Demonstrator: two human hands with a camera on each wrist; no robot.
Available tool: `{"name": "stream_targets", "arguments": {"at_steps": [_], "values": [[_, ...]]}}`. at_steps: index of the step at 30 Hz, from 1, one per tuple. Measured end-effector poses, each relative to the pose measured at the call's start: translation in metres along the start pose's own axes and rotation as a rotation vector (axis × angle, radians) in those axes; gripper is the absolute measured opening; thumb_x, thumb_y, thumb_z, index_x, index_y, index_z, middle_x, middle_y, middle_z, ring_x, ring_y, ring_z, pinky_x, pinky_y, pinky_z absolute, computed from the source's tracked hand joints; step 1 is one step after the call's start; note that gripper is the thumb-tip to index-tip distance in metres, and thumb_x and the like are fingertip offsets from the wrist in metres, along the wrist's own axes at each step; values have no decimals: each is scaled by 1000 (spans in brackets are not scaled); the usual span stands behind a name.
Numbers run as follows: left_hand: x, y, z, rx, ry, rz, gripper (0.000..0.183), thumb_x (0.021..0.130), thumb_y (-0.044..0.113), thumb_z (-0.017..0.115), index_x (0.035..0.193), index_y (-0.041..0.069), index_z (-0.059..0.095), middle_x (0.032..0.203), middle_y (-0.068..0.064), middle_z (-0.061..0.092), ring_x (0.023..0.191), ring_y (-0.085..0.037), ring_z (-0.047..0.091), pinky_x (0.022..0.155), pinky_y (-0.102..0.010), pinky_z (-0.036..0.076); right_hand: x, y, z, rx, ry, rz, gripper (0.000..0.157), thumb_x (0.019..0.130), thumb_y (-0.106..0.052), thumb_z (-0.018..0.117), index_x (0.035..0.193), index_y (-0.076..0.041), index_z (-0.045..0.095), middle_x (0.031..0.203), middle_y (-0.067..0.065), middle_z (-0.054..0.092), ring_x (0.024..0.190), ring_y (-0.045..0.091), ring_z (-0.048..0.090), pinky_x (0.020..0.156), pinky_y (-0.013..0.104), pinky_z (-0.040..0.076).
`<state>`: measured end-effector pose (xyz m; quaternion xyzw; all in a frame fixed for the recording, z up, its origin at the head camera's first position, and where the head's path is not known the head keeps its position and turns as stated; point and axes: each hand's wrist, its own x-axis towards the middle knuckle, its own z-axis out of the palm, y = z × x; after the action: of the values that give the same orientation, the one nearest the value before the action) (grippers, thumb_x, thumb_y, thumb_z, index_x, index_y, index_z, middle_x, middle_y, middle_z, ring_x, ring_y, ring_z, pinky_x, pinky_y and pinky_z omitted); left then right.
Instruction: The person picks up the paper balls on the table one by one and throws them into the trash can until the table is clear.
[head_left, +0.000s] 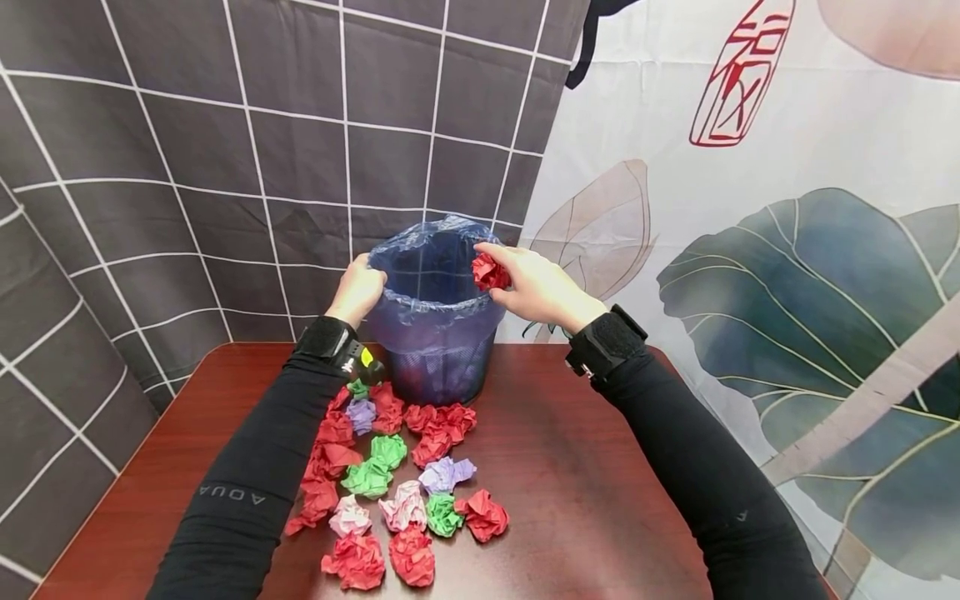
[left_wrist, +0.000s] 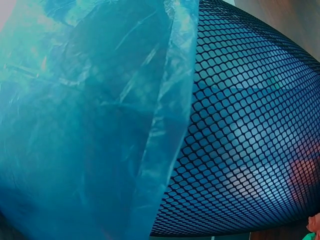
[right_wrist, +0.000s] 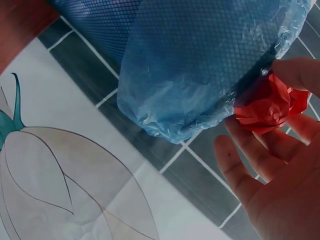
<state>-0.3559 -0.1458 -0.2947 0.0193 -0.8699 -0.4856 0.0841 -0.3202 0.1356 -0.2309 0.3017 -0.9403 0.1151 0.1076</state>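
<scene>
A mesh wastebasket (head_left: 438,367) stands upright at the table's far edge, lined with a translucent blue plastic bag (head_left: 405,321) folded over its rim. My left hand (head_left: 358,290) grips the rim on the left side, thumb toward the inside. In the left wrist view, the bag (left_wrist: 95,125) and black mesh (left_wrist: 250,110) fill the picture and that hand is hidden. At the right rim, my right hand (head_left: 543,287) pinches a crumpled red paper ball (head_left: 489,272) between thumb and fingers. The right wrist view shows this red paper ball (right_wrist: 272,106) beside the bag's edge.
Several crumpled paper balls lie on the brown table (head_left: 585,500) in front of the wastebasket: red (head_left: 354,561), green (head_left: 367,477), pink (head_left: 405,505) and purple (head_left: 447,474). A grey tiled-pattern cloth (head_left: 292,158) and a white printed cloth (head_left: 675,100) hang behind.
</scene>
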Motion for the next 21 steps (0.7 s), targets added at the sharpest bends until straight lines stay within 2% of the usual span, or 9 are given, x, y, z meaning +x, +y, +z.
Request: {"name": "stream_targets", "arguments": {"at_steps": [4, 10, 13, 21], "values": [[0, 0, 0, 7, -5, -3, 60, 90, 10, 43, 148, -5, 40, 151, -26, 45, 141, -39, 41, 117, -48, 32, -2, 0, 1, 3, 4, 3, 68, 90, -20, 65, 154, -20, 41, 141, 14, 58, 123, 28, 57, 92, 47, 50], [1, -1, 0, 11, -9, 1, 61, 90, 10, 43, 148, -5, 40, 152, -25, 44, 142, -39, 41, 117, -48, 32, -9, 1, 2, 11, 5, 1, 66, 92, -20, 63, 154, -20, 41, 151, 13, 50, 139, 30, 48, 105, 51, 45], [2, -2, 0, 11, -9, 0, 61, 90, 10, 43, 149, -5, 39, 152, -26, 44, 142, -39, 41, 117, -48, 32, -14, 3, 3, 5, 18, -11, 63, 94, -20, 63, 154, -19, 42, 151, 14, 49, 140, 31, 47, 108, 52, 43], [2, -2, 0, 4, -15, -14, 61, 92, 11, 43, 150, -5, 37, 153, -25, 43, 141, -39, 41, 117, -49, 33, -41, 6, 7, -10, 120, -85, 55, 94, -17, 63, 148, -16, 50, 145, 13, 54, 134, 29, 50, 110, 50, 41]]}}
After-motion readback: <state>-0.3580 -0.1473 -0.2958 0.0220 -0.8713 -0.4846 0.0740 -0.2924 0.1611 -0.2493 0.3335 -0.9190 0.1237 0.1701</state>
